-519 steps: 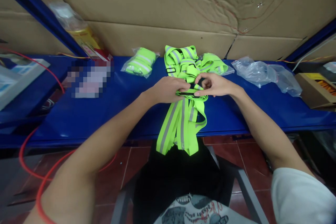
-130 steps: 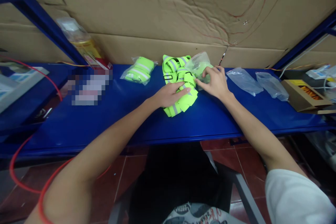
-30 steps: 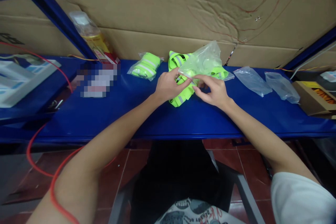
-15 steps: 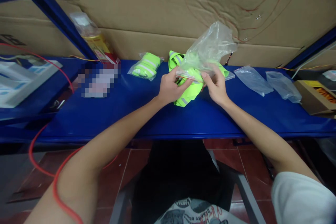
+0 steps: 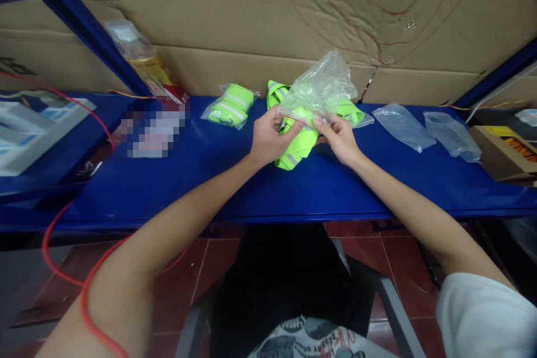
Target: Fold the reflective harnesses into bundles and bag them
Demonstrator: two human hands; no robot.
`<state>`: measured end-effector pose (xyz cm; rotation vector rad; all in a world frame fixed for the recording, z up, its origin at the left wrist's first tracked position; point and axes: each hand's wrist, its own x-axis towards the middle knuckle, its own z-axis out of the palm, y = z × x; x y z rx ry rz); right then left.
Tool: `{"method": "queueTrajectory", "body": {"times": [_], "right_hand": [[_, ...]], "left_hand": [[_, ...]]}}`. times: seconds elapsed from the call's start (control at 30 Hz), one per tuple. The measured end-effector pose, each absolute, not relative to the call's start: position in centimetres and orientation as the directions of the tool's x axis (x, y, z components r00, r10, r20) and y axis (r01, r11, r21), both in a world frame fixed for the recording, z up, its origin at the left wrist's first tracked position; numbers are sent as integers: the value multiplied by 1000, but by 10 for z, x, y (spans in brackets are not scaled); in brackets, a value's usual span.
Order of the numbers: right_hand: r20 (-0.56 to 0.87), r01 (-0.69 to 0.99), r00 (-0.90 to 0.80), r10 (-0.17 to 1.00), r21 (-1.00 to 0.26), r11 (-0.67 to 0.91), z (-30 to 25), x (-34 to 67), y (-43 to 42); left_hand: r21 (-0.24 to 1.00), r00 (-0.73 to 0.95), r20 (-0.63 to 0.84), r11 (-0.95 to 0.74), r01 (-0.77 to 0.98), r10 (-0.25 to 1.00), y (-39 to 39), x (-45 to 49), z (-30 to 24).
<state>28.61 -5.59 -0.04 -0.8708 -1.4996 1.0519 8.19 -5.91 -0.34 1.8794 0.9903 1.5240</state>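
Both hands pinch the red-edged mouth of a clear zip bag (image 5: 325, 81). My left hand (image 5: 268, 135) grips the mouth's left end, and my right hand (image 5: 339, 137) grips its right end. Under and behind the bag lies neon yellow-green fabric with grey reflective stripes (image 5: 293, 151); part of it shows through the plastic. Whether any of the fabric is inside the bag, I cannot tell. Left of my hands, a packed bag of the same striped fabric (image 5: 231, 105) lies on the blue table (image 5: 201, 173).
Two flat clear bags (image 5: 403, 127) (image 5: 453, 137) lie on the right, near a cardboard box (image 5: 505, 151) with orange contents. A plastic bottle (image 5: 145, 61) leans at the back left. A red hose (image 5: 84, 302) loops over my left arm. Cardboard (image 5: 235, 17) stands behind the table.
The zip bag's raised end has sunk lower and shifted slightly left. My right hand has moved a little left, closer to my left hand. Both still hold the bag's mouth.
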Motion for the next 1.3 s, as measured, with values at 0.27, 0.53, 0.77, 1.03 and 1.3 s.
{"method": "queueTrajectory", "body": {"times": [0.27, 0.53, 0.77, 1.03, 1.3], "right_hand": [[308, 26, -78, 948, -950, 310, 11, 284, -64], [267, 101, -202, 942, -951, 291, 19, 284, -71], [235, 110, -302, 924, -954, 279, 23, 287, -72], [143, 157, -457, 878, -959, 238, 23, 286, -76], [54, 24, -469, 881, -997, 73, 17, 281, -75]], "left_hand": [[697, -49, 692, -650, 301, 720, -53, 79, -1], [693, -54, 700, -659, 291, 712, -52, 78, -2], [702, -34, 696, -669, 245, 718, -48, 74, -8], [675, 8, 717, -697, 241, 697, -54, 73, -5], [671, -61, 737, -720, 177, 673, -49, 78, -8]]}}
